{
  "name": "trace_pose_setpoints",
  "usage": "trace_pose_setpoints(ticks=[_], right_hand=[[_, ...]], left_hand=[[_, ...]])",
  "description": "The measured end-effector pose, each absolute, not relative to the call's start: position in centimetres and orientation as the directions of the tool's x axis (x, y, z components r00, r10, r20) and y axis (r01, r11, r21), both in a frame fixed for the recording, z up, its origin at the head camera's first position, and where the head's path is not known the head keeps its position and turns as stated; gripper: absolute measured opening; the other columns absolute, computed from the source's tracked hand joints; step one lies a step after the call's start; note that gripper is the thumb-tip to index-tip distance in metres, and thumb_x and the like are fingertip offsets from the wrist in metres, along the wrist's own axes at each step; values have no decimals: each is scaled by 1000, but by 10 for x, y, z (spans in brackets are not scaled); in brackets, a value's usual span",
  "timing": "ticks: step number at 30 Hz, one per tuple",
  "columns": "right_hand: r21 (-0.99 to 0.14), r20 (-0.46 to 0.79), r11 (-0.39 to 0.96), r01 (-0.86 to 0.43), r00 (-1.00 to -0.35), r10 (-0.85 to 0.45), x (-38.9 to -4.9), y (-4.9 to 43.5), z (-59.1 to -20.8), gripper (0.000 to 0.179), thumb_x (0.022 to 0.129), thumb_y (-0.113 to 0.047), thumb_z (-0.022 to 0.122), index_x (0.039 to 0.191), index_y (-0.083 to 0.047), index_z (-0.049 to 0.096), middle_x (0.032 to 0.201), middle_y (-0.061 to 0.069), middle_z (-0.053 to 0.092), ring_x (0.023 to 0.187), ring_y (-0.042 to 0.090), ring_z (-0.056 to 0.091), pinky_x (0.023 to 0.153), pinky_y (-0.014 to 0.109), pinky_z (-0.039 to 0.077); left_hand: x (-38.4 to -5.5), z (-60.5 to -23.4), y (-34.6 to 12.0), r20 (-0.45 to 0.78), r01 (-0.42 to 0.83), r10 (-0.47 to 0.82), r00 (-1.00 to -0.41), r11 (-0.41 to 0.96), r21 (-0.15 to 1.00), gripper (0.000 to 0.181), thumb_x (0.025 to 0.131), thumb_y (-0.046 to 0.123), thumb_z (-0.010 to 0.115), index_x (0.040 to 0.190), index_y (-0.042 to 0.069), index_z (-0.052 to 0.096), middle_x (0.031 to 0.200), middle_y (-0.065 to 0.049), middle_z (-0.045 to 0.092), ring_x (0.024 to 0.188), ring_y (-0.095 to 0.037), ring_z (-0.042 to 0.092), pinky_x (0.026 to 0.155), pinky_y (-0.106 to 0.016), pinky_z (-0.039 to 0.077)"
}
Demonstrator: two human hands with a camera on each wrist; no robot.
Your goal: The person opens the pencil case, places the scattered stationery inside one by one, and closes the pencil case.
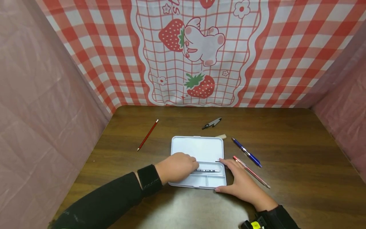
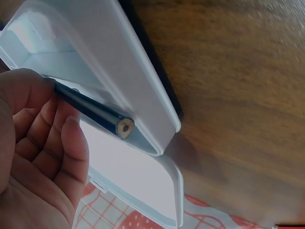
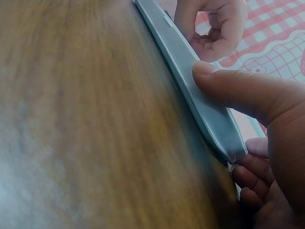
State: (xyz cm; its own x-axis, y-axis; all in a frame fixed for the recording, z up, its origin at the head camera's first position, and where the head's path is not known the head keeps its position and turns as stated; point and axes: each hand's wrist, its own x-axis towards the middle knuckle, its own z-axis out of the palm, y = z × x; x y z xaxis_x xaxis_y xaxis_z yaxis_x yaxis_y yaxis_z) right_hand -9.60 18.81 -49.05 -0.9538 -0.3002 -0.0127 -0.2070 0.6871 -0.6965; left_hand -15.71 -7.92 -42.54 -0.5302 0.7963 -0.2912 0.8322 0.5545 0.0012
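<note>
A red pencil is seen lying alone on the brown wooden table, well to the left of everything else. Next, the left hand is laid over the left part of an open white case, whose lid is folded back flat on the table toward the checked cloth. A dark pencil is pinched between the fingers and thumb of that hand, which are curled round it, and it is held down inside the long compartment of the case's tray; in the left wrist view its blunt wooden end is seen close against the tray wall. The two smaller compartments along the near edge of the tray are seen bare. Behind the case, a small black and grey tool is set well apart on the table, and a beige eraser is placed just beside the lid's far right corner. The right hand is pressed against the right end of the case, its fingers straight and spread, with the thumb laid along the near edge and the other fingertips at the corner. Just beside that hand a pink pen is laid slantwise, and a blue pen is laid near it, farther right and farther back.
</note>
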Motion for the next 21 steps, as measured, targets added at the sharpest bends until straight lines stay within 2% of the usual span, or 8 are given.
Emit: trace_pose_setpoints(ticks=[10,21], right_hand=[[-698,-1,682,-217,-953,-304,-96,189,-490,108,67,-60,91,151,-8,47,152,15,50,146,48,29,112,69,24],[-694,25,679,-240,-951,-310,-95,189,-491,107,68,-58,91,151,-8,48,151,15,50,145,49,31,111,69,25]], left_hand=[[-158,-429,-76,-305,816,785,-539,577,42,31,101,24,68,131,18,67,112,5,70,92,-9,59,95,-30,51],[-160,-435,-76,-299,806,786,-541,586,82,28,100,22,70,127,18,68,105,6,68,85,-9,55,91,-29,52]])
